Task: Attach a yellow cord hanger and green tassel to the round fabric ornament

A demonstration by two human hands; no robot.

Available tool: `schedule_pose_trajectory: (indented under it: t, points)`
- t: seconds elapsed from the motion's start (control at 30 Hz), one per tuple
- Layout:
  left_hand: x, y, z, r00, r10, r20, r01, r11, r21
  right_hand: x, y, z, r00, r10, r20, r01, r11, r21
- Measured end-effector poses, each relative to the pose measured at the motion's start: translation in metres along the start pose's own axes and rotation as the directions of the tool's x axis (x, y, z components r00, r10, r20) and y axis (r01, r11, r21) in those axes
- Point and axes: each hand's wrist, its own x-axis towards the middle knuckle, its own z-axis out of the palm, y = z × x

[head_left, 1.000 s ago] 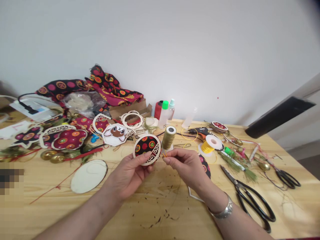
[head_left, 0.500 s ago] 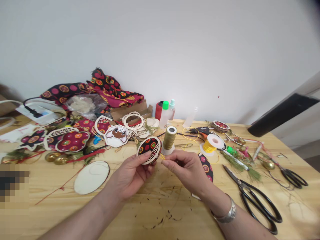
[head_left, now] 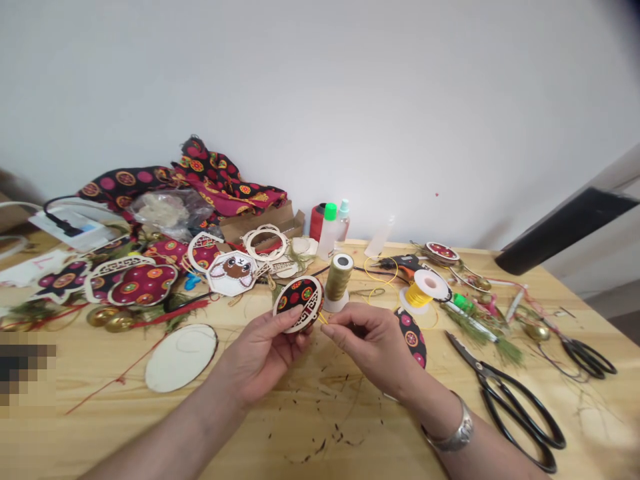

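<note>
Between the thumb and fingers of my left hand [head_left: 273, 353] is a round ornament [head_left: 299, 301], dark flowered fabric with a pale fretwork trim, tilted toward me. My right hand [head_left: 367, 340] pinches a thin yellow cord [head_left: 323, 319] at the ornament's right edge. Whether the cord passes through the ornament is too small to tell. Just behind the hands stands an olive thread spool [head_left: 339, 281]. A spool of yellow cord [head_left: 419, 293] sits to the right. Partly hidden behind my right hand lies a flowered fabric piece [head_left: 414, 339].
Large black-handled scissors [head_left: 515, 407] lie at the right, smaller scissors [head_left: 590, 357] beyond them. A glue gun [head_left: 403, 263] and bottles [head_left: 328, 233] stand or lie at the back. Ornament pieces, a white oval [head_left: 180, 359] and fabric [head_left: 220, 180] crowd the left. Dark scraps dot the front.
The ornament has turned and tipped slightly in my left hand. My right hand has shifted a little, still pinching the yellow cord. The rest of the table looks the same.
</note>
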Motion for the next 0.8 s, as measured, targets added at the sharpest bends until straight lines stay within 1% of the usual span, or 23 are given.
schedule_pose_trajectory:
  t: [0.2,0.33,0.6,0.8]
  points:
    - [0.0003,-0.0017,-0.0025,1.000,-0.005,0.026,0.005,1.000,0.000,-0.0012,0.0019,-0.0001,1.000,-0.005,0.010,0.005,1.000,-0.001]
    - [0.0007,-0.0020,-0.0021,1.000,-0.001,0.020,0.001,1.000,0.001,-0.0008,0.0032,0.0003,1.000,0.005,0.023,-0.006,1.000,0.018]
    - [-0.0013,-0.0007,-0.0008,0.999,-0.003,0.039,0.004,1.000,-0.004,0.0004,0.0034,0.0008,1.000,-0.004,0.004,0.003,0.999,0.048]
    - [-0.0006,-0.0013,0.0001,0.999,-0.013,0.032,0.013,1.000,-0.004,0.0009,0.0072,0.0010,1.000,-0.010,-0.010,0.011,0.998,0.056]
